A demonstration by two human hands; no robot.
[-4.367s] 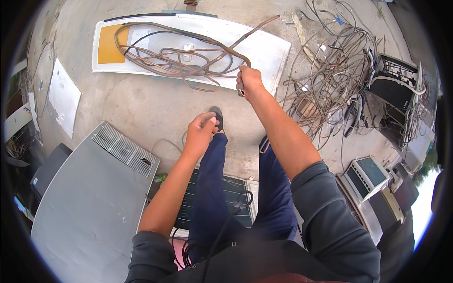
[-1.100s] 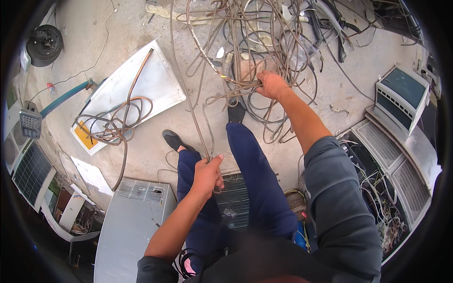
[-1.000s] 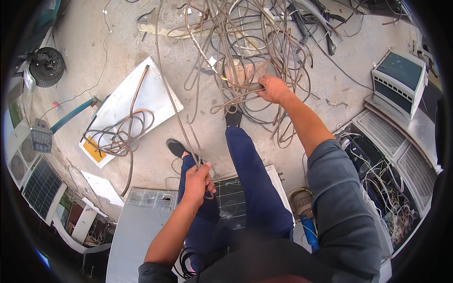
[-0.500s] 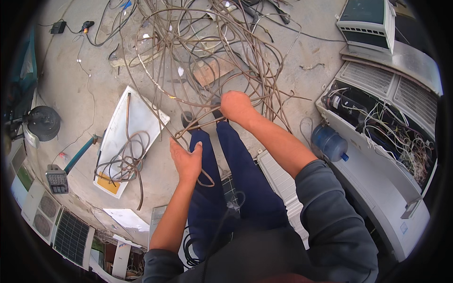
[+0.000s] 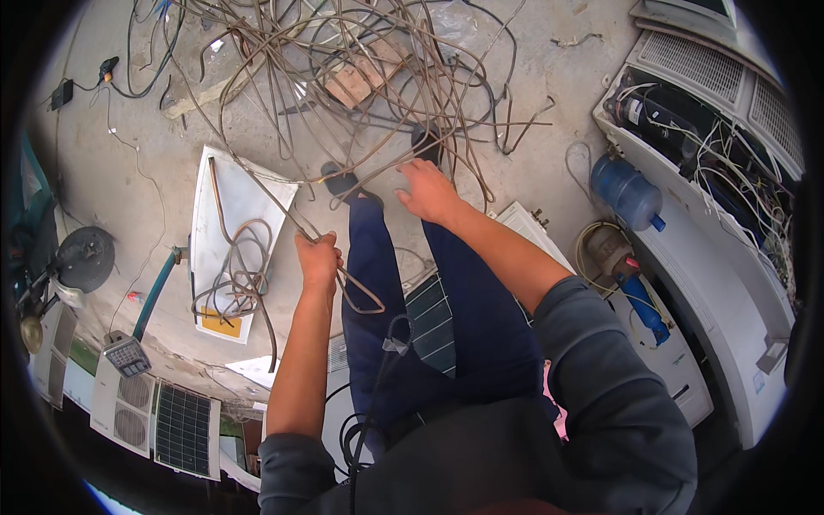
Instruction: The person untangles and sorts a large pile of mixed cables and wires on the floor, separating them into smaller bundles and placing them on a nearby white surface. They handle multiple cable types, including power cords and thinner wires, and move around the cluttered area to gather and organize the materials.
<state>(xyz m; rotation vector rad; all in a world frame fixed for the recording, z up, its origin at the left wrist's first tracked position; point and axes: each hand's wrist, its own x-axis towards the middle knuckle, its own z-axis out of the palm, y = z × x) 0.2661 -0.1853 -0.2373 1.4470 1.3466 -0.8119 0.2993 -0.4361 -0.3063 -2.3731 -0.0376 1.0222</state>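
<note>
My left hand is closed around thin brown tubing that looks like old copper pipe. A bent, U-shaped tube end sticks out below this hand, over my trouser leg. Up and to the right, my right hand has thumb and fingers apart, with nothing gripped. Strands of the tubing pass just beyond its fingertips. They run into a large loose tangle of tubes on the floor ahead of my shoes. Whether the right fingertips touch a strand cannot be made out.
A white panel at left bears a smaller tube coil. Bricks lie under the tangle. On the right are a blue water jug and an opened appliance casing with loose wires. A solar panel lies between my legs.
My right hand has let go of the tubing strands and spread its fingers. My left hand keeps its hold. My feet stand farther apart, and the whole view has shifted.
</note>
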